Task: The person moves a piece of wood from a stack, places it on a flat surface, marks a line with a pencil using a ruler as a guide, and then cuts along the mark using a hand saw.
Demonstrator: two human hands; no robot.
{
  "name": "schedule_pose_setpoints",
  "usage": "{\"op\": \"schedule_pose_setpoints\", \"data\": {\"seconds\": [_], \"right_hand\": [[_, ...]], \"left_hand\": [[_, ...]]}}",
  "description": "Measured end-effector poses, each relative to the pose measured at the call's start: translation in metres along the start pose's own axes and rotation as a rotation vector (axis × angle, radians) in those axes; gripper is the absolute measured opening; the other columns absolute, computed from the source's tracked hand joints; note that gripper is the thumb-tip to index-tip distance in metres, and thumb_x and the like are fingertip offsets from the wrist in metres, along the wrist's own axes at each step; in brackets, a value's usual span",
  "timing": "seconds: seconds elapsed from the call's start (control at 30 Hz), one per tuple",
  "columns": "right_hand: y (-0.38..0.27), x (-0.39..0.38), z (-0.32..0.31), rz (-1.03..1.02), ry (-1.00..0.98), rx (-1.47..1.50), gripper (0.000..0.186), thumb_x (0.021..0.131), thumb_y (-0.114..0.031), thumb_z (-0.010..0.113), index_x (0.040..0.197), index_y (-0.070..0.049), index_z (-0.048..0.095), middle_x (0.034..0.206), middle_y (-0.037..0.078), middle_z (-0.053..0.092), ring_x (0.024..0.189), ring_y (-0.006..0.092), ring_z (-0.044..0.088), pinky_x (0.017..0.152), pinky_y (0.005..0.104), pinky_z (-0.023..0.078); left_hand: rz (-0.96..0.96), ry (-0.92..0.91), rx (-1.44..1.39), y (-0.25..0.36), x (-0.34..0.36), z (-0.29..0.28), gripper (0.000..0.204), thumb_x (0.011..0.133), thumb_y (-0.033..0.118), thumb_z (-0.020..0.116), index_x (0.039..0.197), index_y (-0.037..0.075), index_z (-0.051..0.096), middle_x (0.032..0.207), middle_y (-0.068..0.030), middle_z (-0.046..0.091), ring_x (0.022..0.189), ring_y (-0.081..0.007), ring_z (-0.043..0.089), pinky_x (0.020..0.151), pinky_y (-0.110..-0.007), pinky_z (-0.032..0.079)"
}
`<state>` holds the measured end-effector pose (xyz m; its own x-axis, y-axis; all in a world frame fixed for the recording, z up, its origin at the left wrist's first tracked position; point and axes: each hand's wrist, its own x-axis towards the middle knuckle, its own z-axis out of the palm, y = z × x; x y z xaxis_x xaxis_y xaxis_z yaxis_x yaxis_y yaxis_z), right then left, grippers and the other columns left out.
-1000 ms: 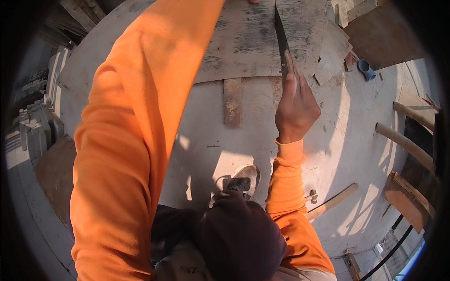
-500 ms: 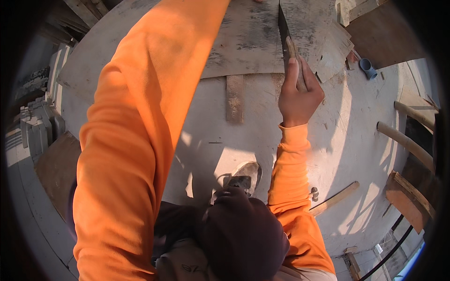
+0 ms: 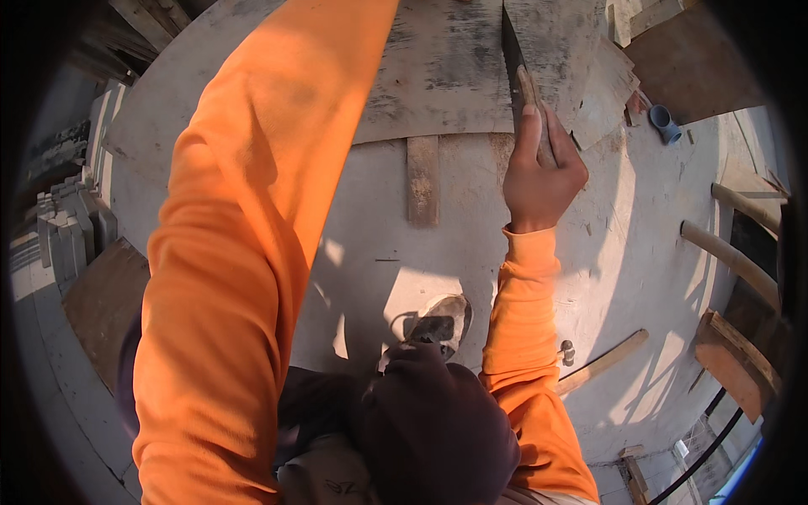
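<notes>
My right hand [image 3: 541,177] is closed around the wooden handle of a handsaw [image 3: 510,52]. The dark blade points away from me and lies at a large plywood sheet [image 3: 337,126] with worn black streaks. Just past the near edge of that sheet are my wrist and orange cuff. My left arm [image 3: 252,168], in an orange sleeve, stretches forward across the sheet; its hand lies beyond the top edge of the picture. A wooden strip [image 3: 422,181] sticks out from under the sheet's near edge.
Splintered thin sheets [image 3: 608,88] and a blue-grey pipe fitting [image 3: 663,124] lie to the right. A hammer [image 3: 566,353] is beside my right sleeve, near a wooden stick [image 3: 604,362]. Round poles [image 3: 732,257] stand farther right. Grey blocks [image 3: 74,220] are stacked at left. My shoe [image 3: 446,320] is below.
My right hand and the saw have shifted very slightly toward me and to the right, still gripping. The left sleeve has moved a little left.
</notes>
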<state>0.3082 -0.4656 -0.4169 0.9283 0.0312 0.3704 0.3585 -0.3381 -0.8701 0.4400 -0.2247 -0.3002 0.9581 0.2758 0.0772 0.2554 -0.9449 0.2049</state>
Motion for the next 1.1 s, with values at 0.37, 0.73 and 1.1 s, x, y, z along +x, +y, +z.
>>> {"op": "schedule_pose_setpoints", "data": {"seconds": [0.37,0.73,1.1], "right_hand": [[0.014,-0.056,-0.025,0.015,-0.015,-0.116,0.028,0.098,-0.006,0.065,0.119,0.011,0.07,0.095,0.02,0.078,0.08,0.0177,0.075,0.072,0.0278,0.056],[-0.034,-0.158,-0.099,0.277,-0.111,-0.277,0.03,0.101,-0.004,0.056,0.123,0.013,0.068,0.097,0.018,0.078,0.078,0.0159,0.071,0.069,0.0271,0.056],[0.003,-0.029,-0.006,0.054,0.002,-0.021,0.026,0.099,-0.01,0.067,0.116,0.007,0.073,0.09,0.018,0.078,0.077,0.0135,0.071,0.068,0.0267,0.055]], "left_hand": [[0.001,0.017,0.011,-0.013,0.007,0.003,0.076,0.049,0.021,0.104,0.112,-0.004,0.07,0.117,-0.0246,0.072,0.116,-0.0395,0.068,0.095,-0.046,0.056],[0.011,0.059,0.078,-0.022,0.013,0.009,0.074,0.049,0.022,0.103,0.112,-0.001,0.072,0.119,-0.023,0.072,0.116,-0.0391,0.068,0.098,-0.045,0.055],[0.089,0.142,0.119,-0.017,0.011,0.011,0.078,0.046,0.021,0.104,0.113,-0.003,0.073,0.119,-0.0233,0.072,0.116,-0.0388,0.068,0.098,-0.044,0.055]]}}
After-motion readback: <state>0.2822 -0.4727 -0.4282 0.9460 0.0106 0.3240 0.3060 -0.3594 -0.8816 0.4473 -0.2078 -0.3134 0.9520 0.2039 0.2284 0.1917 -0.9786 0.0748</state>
